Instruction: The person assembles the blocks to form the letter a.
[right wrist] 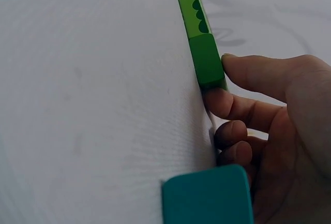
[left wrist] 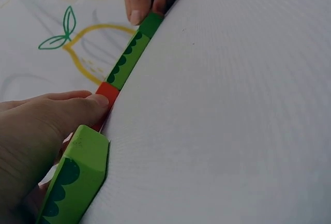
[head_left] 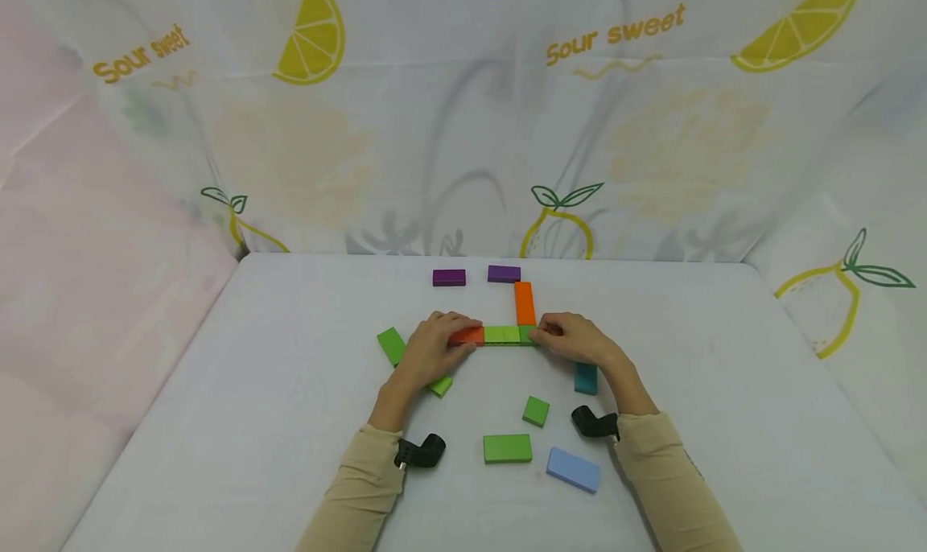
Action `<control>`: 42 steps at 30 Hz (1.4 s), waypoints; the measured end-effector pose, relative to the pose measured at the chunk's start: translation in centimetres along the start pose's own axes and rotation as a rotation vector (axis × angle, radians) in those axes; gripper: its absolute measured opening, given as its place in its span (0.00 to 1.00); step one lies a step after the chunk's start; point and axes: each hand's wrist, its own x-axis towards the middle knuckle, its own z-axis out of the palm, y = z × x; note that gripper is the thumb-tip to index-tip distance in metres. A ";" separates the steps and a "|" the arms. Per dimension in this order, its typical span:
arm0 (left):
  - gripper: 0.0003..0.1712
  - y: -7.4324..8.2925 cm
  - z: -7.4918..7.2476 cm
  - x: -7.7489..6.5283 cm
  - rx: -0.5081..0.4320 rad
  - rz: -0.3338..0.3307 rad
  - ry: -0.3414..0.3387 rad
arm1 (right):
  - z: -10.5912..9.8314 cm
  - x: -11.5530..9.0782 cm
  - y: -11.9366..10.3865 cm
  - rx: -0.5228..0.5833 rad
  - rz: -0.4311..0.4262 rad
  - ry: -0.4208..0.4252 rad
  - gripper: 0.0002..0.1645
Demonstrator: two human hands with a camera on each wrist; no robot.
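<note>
A row of wooden blocks lies across the middle of the table. My left hand (head_left: 429, 349) grips the red block (head_left: 467, 337) at its left end, thumb on the near side and fingers over the far side. A light green block (head_left: 501, 335) with dark scallops sits in the middle of the row, against the red one. At the right end, my right hand (head_left: 582, 339) pinches a small green block (right wrist: 208, 61) between thumb and index finger, with the other fingers curled. An orange block (head_left: 525, 302) extends away from the row behind the small green block.
Two purple blocks (head_left: 449, 278) lie at the back. Green blocks (head_left: 392, 346) lie under and beside the left forearm, a teal block (head_left: 586, 379) by the right wrist. Nearer are a green square block (head_left: 536, 411), a green rectangular block (head_left: 507, 449) and a light blue block (head_left: 573, 470).
</note>
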 end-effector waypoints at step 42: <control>0.15 1.0 -1.0 7.3 0.089 -0.073 -0.023 | 0.4 0.1 0.0 0.049 0.064 0.100 0.20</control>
